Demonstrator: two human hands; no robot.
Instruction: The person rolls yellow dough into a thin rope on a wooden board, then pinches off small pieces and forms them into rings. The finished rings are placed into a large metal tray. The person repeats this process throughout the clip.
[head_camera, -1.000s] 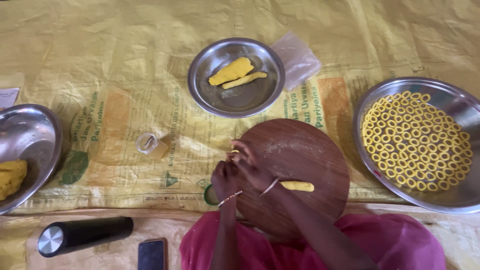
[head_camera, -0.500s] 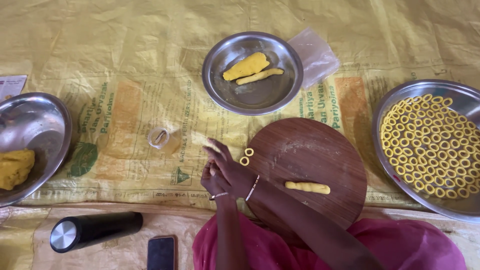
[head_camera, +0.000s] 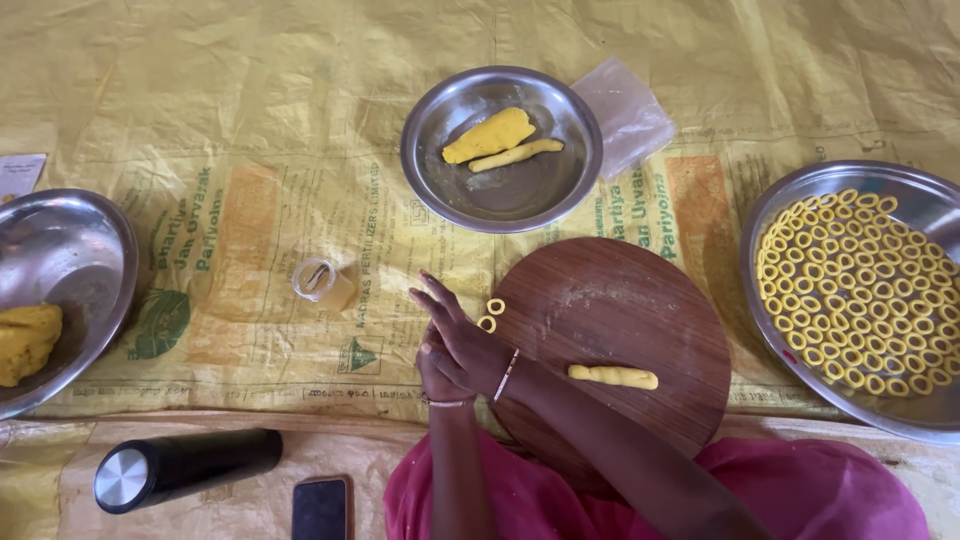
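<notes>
Pressing together at the left rim of the round wooden board (head_camera: 620, 350), both hands sit palm to palm: right hand (head_camera: 468, 335) on top, fingers stretched out toward upper left, left hand (head_camera: 440, 375) tucked under it. Grip state: flat and closed against each other, not pinched; whether any dough sits between the palms I can't tell, it's hidden.

Just beyond the right fingertips, two small dough rings (head_camera: 492, 314) lie at the board's edge, one touching the other or near enough, both apart from the fingers.

Key relation: the short dough roll (head_camera: 613, 376) lies on the board to the right of the hands, well apart, long axis running left-right, approx level with the right wrist. Right hand is nearer to it; the right forearm crosses the board just below it.

Further up, a steel plate (head_camera: 500, 200) holds a dough lump and a thinner roll. Far right, a wide steel tray (head_camera: 800, 190) is packed w/ finished rings. Far left, a steel bowl (head_camera: 70, 250) w/ a dough mass. Small glass jar (head_camera: 322, 282) sits left of the hands on the yellow sheet (head_camera: 200, 100); black flask (head_camera: 180, 468) and phone (head_camera: 322, 508) lie near the person.
</notes>
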